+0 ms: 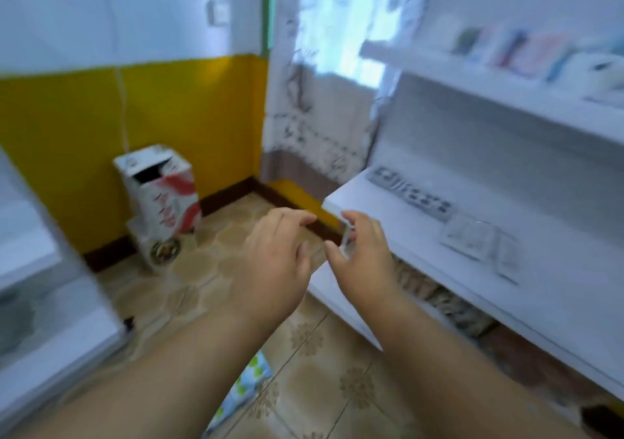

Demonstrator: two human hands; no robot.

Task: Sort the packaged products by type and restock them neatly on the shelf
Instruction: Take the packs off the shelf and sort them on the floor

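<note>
Head view: we note the right hand [363,256] pinching a small white packet [347,242] edge-on, long axis upright, shelf [557,290] at three o'clock; left hand [277,263] loosely curled, empty.

wall band [189,118]: yellow | shelf [540,290]: white | carton [165,199]: white, red stripes | floor tiles [314,364]: tan, floral

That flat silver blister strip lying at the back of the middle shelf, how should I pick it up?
Judging by its pose, pinch the blister strip across its narrow width near the front-right end, coming from above and the open front. It lies flat on the white shelf with the back panel behind it, so slide it forward to lift an edge. The view is blurred.
</note>
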